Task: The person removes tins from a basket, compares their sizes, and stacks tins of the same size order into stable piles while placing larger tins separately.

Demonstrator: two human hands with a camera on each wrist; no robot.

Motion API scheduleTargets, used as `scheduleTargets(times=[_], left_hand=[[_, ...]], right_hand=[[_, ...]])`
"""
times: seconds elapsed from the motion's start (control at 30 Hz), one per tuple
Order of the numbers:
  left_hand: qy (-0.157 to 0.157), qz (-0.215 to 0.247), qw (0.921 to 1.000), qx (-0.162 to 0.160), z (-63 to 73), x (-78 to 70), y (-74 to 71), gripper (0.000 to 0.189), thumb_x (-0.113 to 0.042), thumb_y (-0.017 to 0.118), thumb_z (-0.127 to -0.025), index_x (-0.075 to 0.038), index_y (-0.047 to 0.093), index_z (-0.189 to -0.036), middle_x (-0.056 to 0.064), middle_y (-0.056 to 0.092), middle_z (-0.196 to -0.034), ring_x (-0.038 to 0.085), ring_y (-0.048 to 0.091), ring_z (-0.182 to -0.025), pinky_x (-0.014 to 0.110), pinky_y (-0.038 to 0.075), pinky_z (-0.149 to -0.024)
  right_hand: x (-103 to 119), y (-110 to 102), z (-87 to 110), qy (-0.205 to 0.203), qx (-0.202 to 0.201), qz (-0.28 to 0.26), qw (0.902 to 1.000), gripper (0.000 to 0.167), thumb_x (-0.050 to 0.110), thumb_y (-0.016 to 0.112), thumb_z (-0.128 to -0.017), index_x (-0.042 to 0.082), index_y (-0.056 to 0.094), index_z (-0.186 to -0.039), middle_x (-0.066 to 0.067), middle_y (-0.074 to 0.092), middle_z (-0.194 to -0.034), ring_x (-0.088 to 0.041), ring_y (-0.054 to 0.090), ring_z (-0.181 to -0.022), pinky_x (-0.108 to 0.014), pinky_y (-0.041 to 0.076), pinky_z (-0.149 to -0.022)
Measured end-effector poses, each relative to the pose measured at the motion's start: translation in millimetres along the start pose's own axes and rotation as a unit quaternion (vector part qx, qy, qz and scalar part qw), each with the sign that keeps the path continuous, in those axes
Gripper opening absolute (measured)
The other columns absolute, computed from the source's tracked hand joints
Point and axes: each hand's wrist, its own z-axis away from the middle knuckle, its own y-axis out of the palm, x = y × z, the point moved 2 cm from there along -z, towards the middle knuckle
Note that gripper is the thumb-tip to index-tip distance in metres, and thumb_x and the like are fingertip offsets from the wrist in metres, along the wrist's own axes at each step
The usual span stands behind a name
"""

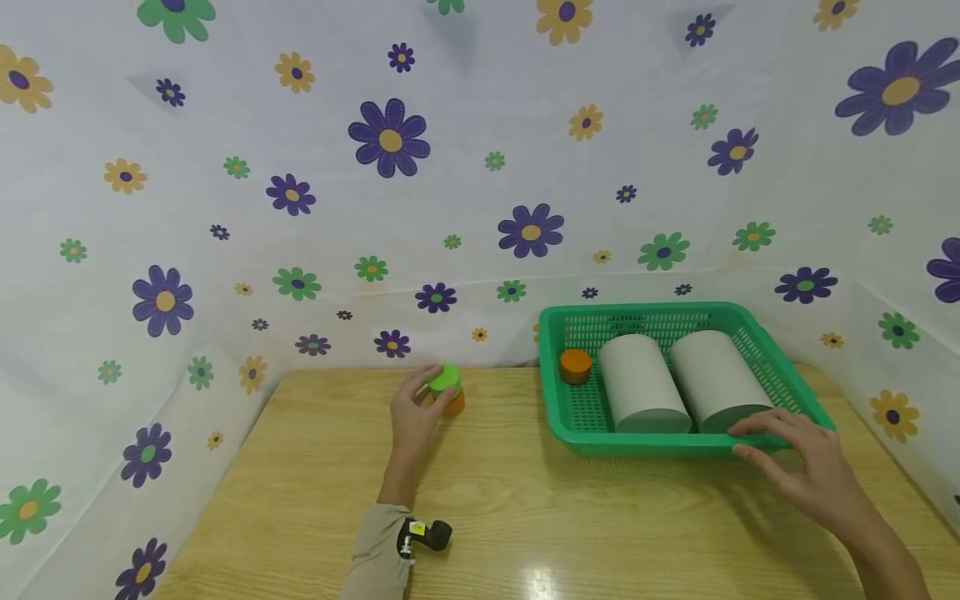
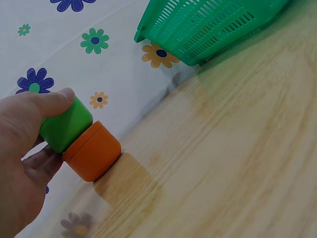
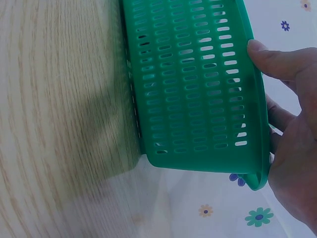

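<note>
My left hand [image 1: 412,415] pinches a small round green container [image 1: 445,379] between thumb and fingers. Directly beneath it, an orange container [image 2: 96,153] of similar shape, with a seam near its top, stands on the table; the green one sits against its top in the left wrist view. Over at the right, my right hand [image 1: 813,475] holds the near rim of a green plastic basket [image 1: 637,444], thumb outside and fingers over the edge. Inside the basket lie two large white cylinders [image 1: 643,382] on their sides, with another orange container [image 1: 575,367] in its left back corner.
The wooden table [image 1: 510,517] meets a white flower-patterned cloth [image 1: 465,192] along its back edge and sides. The slotted basket wall [image 3: 193,89] rises from the tabletop. A small black camera [image 1: 431,534] is strapped to the left wrist.
</note>
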Motion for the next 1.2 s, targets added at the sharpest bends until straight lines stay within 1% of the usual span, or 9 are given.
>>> scheduleTargets(times=[0.17, 0.37, 0.5, 0.63, 0.73, 0.87, 1.03, 1.2], left_hand=[[0.004, -0.012, 0.9999, 0.002, 0.7, -0.4, 0.3, 0.04, -0.007, 0.083, -0.086, -0.002, 0.071, -0.124, 0.015, 0.063, -0.133, 0.034, 0.057, -0.127, 0.049, 0.049, -0.106], [0.0, -0.016, 0.9998, 0.008, 0.1, 0.1, 1.4, 0.039, -0.006, 0.083, -0.086, -0.004, 0.071, -0.124, 0.011, 0.064, -0.132, 0.028, 0.056, -0.128, 0.046, 0.047, -0.109], [-0.003, -0.013, 0.9999, 0.008, -0.7, -0.3, 1.6, 0.041, -0.006, 0.082, -0.086, -0.004, 0.071, -0.125, 0.011, 0.063, -0.133, 0.028, 0.056, -0.128, 0.045, 0.047, -0.109], [-0.004, -0.001, 0.9999, 0.01, 0.0, 0.4, 1.0, 0.042, -0.006, 0.082, -0.086, -0.003, 0.07, -0.126, 0.015, 0.062, -0.134, 0.031, 0.056, -0.129, 0.048, 0.046, -0.109], [-0.008, -0.007, 0.9999, 0.013, 1.1, 0.5, 0.4, 0.042, -0.006, 0.082, -0.086, -0.003, 0.069, -0.127, 0.015, 0.062, -0.135, 0.031, 0.055, -0.13, 0.049, 0.046, -0.11], [-0.013, -0.033, 0.9993, 0.01, 2.0, -1.7, -0.9, 0.043, -0.007, 0.083, -0.086, -0.005, 0.07, -0.127, 0.012, 0.062, -0.136, 0.029, 0.055, -0.131, 0.047, 0.046, -0.109], [0.008, -0.063, 0.998, 0.002, 0.1, -6.8, -2.3, 0.041, -0.009, 0.082, -0.087, -0.005, 0.07, -0.127, 0.013, 0.061, -0.138, 0.031, 0.053, -0.133, 0.051, 0.046, -0.109], [0.039, -0.086, 0.9956, -0.004, 0.1, -19.8, -8.1, 0.042, -0.011, 0.082, -0.087, -0.005, 0.071, -0.127, 0.012, 0.062, -0.138, 0.031, 0.052, -0.133, 0.053, 0.045, -0.109]], right_hand=[[1, 0, -1.0, -0.001, 0.001, 0.004, 1.0, 0.048, -0.017, 0.084, -0.065, 0.017, 0.075, -0.098, 0.005, 0.069, -0.098, 0.006, 0.054, -0.101, -0.019, 0.029, -0.091], [2, -2, -1.0, -0.007, -0.002, 0.007, 0.9999, 0.048, -0.016, 0.084, -0.065, 0.017, 0.075, -0.098, 0.005, 0.069, -0.098, 0.006, 0.054, -0.101, -0.019, 0.03, -0.09], [2, -2, -2.2, -0.011, -0.002, 0.012, 0.9999, 0.046, -0.016, 0.084, -0.065, 0.015, 0.075, -0.098, 0.005, 0.07, -0.098, 0.005, 0.054, -0.1, -0.017, 0.031, -0.09], [0, -1, -1.3, -0.007, -0.002, 0.012, 0.9999, 0.046, -0.015, 0.084, -0.065, 0.016, 0.075, -0.098, 0.006, 0.069, -0.098, 0.005, 0.053, -0.101, -0.02, 0.03, -0.089], [0, 0, -0.1, -0.008, -0.003, 0.012, 0.9999, 0.046, -0.015, 0.084, -0.065, 0.016, 0.075, -0.098, 0.006, 0.069, -0.098, 0.006, 0.053, -0.101, -0.021, 0.029, -0.089], [1, 0, 0.0, -0.016, -0.003, 0.014, 0.9998, 0.045, -0.016, 0.084, -0.064, 0.014, 0.075, -0.097, 0.006, 0.07, -0.097, 0.006, 0.054, -0.1, -0.016, 0.031, -0.09], [0, 0, -0.6, -0.019, -0.002, 0.013, 0.9997, 0.045, -0.016, 0.084, -0.064, 0.014, 0.075, -0.097, 0.005, 0.07, -0.097, 0.005, 0.055, -0.1, -0.014, 0.032, -0.09], [0, 1, -0.6, -0.019, -0.005, 0.011, 0.9997, 0.048, -0.016, 0.084, -0.064, 0.017, 0.075, -0.097, 0.005, 0.07, -0.097, 0.006, 0.055, -0.1, -0.012, 0.032, -0.091]])
